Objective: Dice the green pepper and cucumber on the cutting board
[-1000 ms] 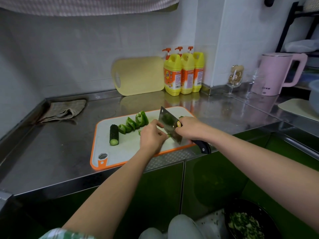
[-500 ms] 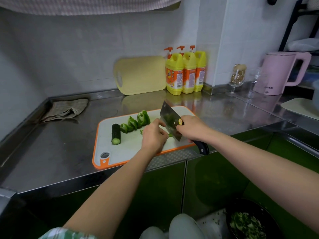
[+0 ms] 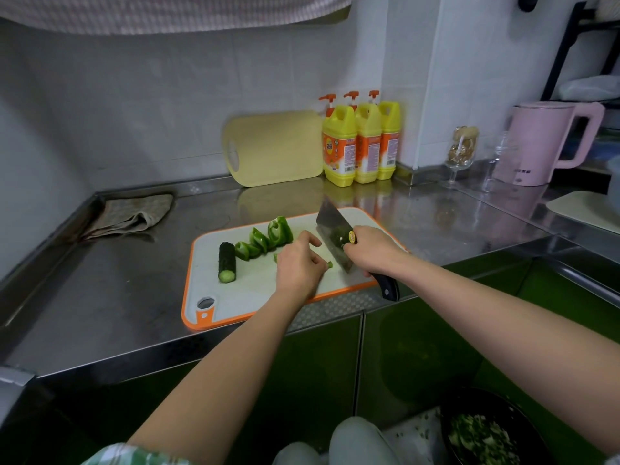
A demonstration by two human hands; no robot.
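1. While the left hand is pinching a pepper strip, the right hand is clenching the cleaver, apparently dicing.
2. Cucumber is lying by the cutting board's left edge; next chop is demanding tucked fingertips.

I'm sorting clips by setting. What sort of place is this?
Most likely a home kitchen: a steel counter bearing a cutting board, three yellow detergent bottles against the wall, and a pink kettle.
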